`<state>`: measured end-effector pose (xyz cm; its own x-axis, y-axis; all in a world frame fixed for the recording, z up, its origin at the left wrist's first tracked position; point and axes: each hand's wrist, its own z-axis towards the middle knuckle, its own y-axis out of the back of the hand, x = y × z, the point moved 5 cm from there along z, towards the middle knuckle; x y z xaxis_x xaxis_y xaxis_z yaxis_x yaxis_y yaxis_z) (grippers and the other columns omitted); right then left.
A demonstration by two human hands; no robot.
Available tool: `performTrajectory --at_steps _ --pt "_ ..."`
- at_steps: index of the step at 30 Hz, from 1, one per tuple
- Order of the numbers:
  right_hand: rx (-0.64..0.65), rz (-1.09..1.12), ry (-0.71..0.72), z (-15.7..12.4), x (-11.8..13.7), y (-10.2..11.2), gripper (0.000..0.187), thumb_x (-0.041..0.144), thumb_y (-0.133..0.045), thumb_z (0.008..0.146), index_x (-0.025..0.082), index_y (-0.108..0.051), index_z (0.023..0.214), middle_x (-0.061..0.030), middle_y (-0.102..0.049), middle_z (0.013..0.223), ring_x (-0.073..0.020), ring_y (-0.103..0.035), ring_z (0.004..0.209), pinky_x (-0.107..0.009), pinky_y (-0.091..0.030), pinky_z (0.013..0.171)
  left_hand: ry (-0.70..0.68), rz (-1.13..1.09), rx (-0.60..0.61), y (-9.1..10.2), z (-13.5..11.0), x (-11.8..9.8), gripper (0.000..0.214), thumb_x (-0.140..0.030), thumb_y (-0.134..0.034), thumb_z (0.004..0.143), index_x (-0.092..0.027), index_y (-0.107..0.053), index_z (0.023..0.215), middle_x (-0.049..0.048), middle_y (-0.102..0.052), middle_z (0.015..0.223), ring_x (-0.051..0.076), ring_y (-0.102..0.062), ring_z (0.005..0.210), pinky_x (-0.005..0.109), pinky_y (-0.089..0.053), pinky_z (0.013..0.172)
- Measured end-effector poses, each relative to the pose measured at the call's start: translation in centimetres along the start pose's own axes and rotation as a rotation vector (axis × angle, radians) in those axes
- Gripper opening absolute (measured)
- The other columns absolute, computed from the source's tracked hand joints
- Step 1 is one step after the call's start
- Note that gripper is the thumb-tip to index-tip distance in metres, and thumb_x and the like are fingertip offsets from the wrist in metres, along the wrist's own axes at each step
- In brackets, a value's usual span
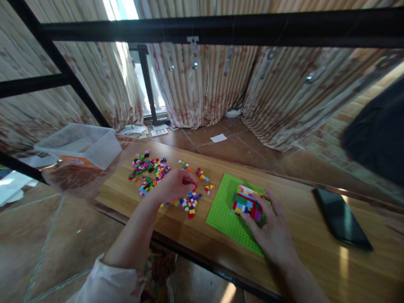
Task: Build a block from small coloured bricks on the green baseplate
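Observation:
A green baseplate (224, 210) lies on the wooden table (293, 189) with a small multicoloured brick build (246, 203) on it. My right hand (274, 229) rests on the plate, fingers spread around the build's near and right sides. My left hand (175, 185) is over the loose small bricks (187, 204), fingers pinched together on a small red brick (195, 185). A bigger heap of loose bricks (148, 169) lies further left.
A clear plastic tub (80, 145) stands at the table's far left. A black phone (342, 219) lies at the right. A black metal frame (202, 27) crosses overhead. Curtains and tiled floor lie beyond the table's far edge.

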<state>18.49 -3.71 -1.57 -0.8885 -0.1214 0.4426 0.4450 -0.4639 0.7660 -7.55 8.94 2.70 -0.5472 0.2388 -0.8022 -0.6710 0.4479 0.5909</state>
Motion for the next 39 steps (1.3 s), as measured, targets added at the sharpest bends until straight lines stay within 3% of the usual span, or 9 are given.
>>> performTrajectory --at_steps 3,7,11,21,25,31,39 --pt "-0.007 0.018 0.013 0.0 0.4 0.2 0.061 0.058 -0.061 0.082 0.025 -0.052 0.133 -0.0133 -0.038 0.149 -0.0328 -0.043 0.133 -0.057 -0.039 0.108 -0.075 -0.315 0.016 -3.7 0.6 -1.9 0.012 -0.024 -0.063 0.076 -0.014 -0.069 0.080 0.0018 -0.070 0.073 0.012 -0.061 0.066 0.020 -0.045 0.061" --pt "0.007 0.071 0.099 -0.2 1.2 0.7 0.057 0.050 -0.066 0.083 0.027 -0.052 0.133 -0.0115 -0.036 0.151 -0.0316 -0.040 0.136 -0.055 -0.039 0.110 -0.001 -0.517 0.047 -8.8 1.1 -3.6 0.014 -0.022 -0.067 0.074 -0.013 -0.067 0.084 0.0016 -0.067 0.073 0.011 -0.059 0.065 0.021 -0.045 0.061" --pt "-0.015 0.113 0.157 -0.3 1.6 1.3 0.045 0.042 -0.066 0.084 0.028 -0.057 0.126 -0.0105 -0.037 0.151 -0.0307 -0.041 0.136 -0.054 -0.040 0.109 0.070 -0.577 0.072 -11.0 1.4 -4.4 0.016 -0.019 -0.069 0.072 -0.013 -0.065 0.087 0.0002 -0.065 0.070 0.010 -0.057 0.063 0.021 -0.045 0.059" --pt "-0.031 0.144 0.094 0.0 1.2 1.4 0.022 0.038 -0.062 0.089 0.027 -0.067 0.107 -0.0094 -0.046 0.144 -0.0281 -0.047 0.131 -0.052 -0.043 0.106 0.093 -0.622 0.133 -12.6 1.7 -5.1 0.012 -0.016 -0.068 0.073 -0.013 -0.062 0.084 -0.0001 -0.064 0.070 0.010 -0.058 0.061 0.021 -0.046 0.058" --pt "-0.081 0.125 0.092 0.0 1.0 1.1 0.020 0.039 -0.063 0.088 0.026 -0.068 0.103 -0.0098 -0.051 0.140 -0.0278 -0.051 0.127 -0.052 -0.044 0.104 0.055 -0.518 0.110 -11.8 2.0 -4.7 0.008 -0.014 -0.062 0.076 -0.013 -0.063 0.084 -0.0012 -0.064 0.068 0.009 -0.056 0.059 0.020 -0.045 0.057" --pt "-0.125 0.103 0.053 0.1 0.9 0.4 0.022 0.041 -0.064 0.087 0.025 -0.070 0.101 -0.0106 -0.052 0.137 -0.0284 -0.052 0.124 -0.052 -0.046 0.101 -0.028 -0.254 -0.052 -9.6 2.4 -4.0 0.011 -0.016 -0.056 0.079 -0.015 -0.067 0.082 0.0010 -0.069 0.075 0.012 -0.060 0.069 0.022 -0.046 0.064" --pt "-0.111 0.070 0.100 0.0 1.6 0.1 0.021 0.037 -0.062 0.088 0.026 -0.070 0.104 -0.0099 -0.050 0.139 -0.0288 -0.052 0.124 -0.052 -0.047 0.101 -0.046 -0.107 -0.018 -10.0 1.9 -4.6 0.017 -0.018 -0.054 0.081 -0.016 -0.070 0.088 0.0022 -0.073 0.083 0.015 -0.063 0.076 0.025 -0.048 0.070"
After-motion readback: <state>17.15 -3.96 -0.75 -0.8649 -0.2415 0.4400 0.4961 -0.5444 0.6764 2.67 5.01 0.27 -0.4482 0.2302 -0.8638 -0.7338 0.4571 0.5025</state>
